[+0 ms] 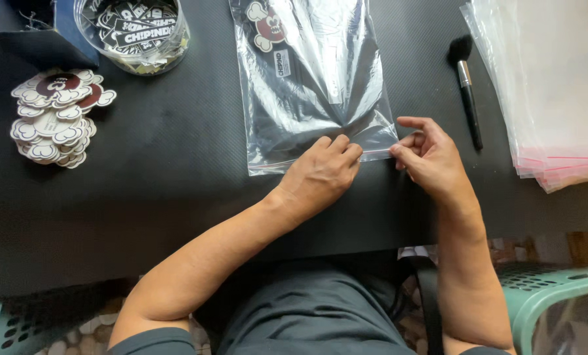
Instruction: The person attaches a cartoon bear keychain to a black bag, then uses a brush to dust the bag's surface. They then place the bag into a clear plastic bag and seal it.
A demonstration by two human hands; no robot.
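Both hands work a clear zip bag [310,85] on the black table [169,190]. Left hand [320,174] presses flat, fingers curled, on the bag's near edge; right hand [429,158] pinches its near corner.

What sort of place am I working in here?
Likely a small merchandise packing table: a stack of clear zip bags, a pile of die-cut cartoon stickers, and a clear plastic tub of black labels on a black tabletop.

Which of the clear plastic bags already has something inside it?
The single zip bag lying under both hands: a skull-shaped sticker shows inside its far end. The stacked bags at the right look empty.
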